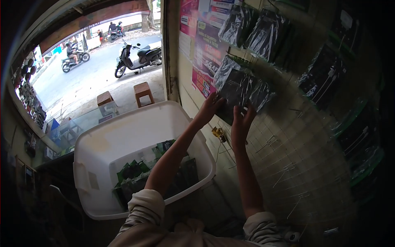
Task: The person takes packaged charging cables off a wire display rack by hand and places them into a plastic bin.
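Observation:
A flat dark package in clear plastic is up against the wall display, below other hanging packages. My left hand grips its lower left edge, with the fingers partly behind it. At its lower right, my right hand holds the bottom edge between thumb and fingers. Just above, similar plastic-wrapped packages hang on the wall. Below my left forearm stands a large white plastic tub with dark and green packages inside.
A wire grid with protruding hooks covers the wall at right, where more packages hang. A yellow object is on the grid near my right wrist. Beyond the tub are a glass counter, wooden stools and a parked scooter.

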{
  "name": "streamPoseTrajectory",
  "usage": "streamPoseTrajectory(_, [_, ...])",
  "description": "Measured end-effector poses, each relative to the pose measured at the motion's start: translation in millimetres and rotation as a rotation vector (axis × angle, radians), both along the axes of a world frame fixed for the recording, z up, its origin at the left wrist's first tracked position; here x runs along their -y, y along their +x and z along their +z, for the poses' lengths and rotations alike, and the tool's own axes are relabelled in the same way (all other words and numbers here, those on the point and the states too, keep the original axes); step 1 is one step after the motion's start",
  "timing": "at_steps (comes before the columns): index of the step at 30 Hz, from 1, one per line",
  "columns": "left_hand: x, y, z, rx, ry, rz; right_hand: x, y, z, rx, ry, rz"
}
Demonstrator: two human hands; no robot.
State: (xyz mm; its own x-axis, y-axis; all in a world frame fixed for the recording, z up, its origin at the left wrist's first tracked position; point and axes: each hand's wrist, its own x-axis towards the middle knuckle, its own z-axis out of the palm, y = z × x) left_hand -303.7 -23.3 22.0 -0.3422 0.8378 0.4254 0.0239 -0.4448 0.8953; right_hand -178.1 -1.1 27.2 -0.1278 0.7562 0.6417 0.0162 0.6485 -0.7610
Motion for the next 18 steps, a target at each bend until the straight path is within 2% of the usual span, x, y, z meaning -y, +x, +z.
streamPoseTrajectory(4, [27, -10, -6, 0.011, 0.051, 0.031, 24, -7, 5, 0.023, 0.063, -0.029])
streamPoseTrajectory(6, [52, -15, -13, 0.025, 0.063, 0.083, 40, -13, 7, 0.08, 0.255, -0.129])
streamPoseTrajectory(8, [92, -19, -16, 0.043, 0.027, 0.1, 55, -27, 0, 0.069, 0.25, -0.041])
streamPoseTrajectory(10, [123, -25, -27, 0.139, 0.029, 0.109, 62, -45, -19, -0.131, 0.197, 0.348])
streamPoseTrajectory(12, [148, -43, -49, 0.2, -0.065, 0.128, 73, -65, -46, -0.187, -0.051, 0.578])
streamPoseTrajectory(14, [171, -59, -73, -0.045, -0.151, 0.506, 93, -85, -68, -0.165, -0.142, 0.637])
streamPoseTrajectory(16, [191, -80, -100, -0.08, -0.196, 0.596, 109, -107, -88, -0.264, -0.463, 0.871])
streamPoseTrajectory(18, [208, -97, -123, -0.155, -0.129, 0.758, 117, -130, -115, -0.223, -0.441, 0.86])
